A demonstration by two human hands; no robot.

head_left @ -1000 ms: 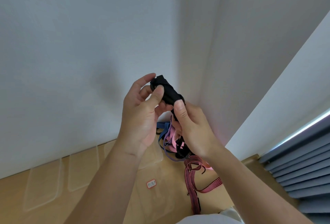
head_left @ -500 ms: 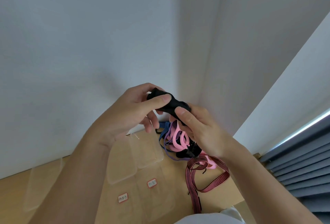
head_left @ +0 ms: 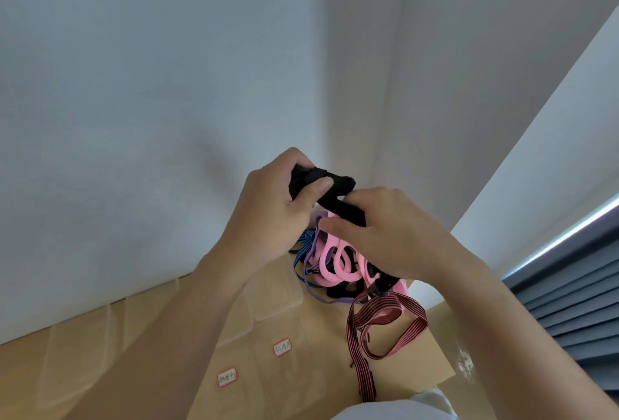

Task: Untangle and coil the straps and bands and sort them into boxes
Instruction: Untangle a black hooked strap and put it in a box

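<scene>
A rolled black strap [head_left: 338, 200] is held up in front of the wall corner, above the table. My left hand [head_left: 279, 200] grips its upper left end, thumb across the roll. My right hand [head_left: 385, 232] pinches its lower right end, fingers curled over it. Below the hands lies a tangle: pink bands [head_left: 335, 260], a blue striped strap [head_left: 303, 243], a purple cord [head_left: 318, 297] and a red-and-black striped strap [head_left: 382, 319] trailing toward the table's front. Clear plastic boxes [head_left: 274, 295] with red-framed labels [head_left: 282, 347] stand on the table to the left of the tangle.
The wooden table [head_left: 418, 359] sits in a corner of white walls [head_left: 167, 118]. More clear boxes [head_left: 67, 362] line the wall at the left. Grey slatted blinds [head_left: 576, 289] hang at the right, past the table's right edge.
My left hand has turned over so its back faces me and its thumb lies across the black roll. Both hands have shifted slightly; the roll lies more level than before.
</scene>
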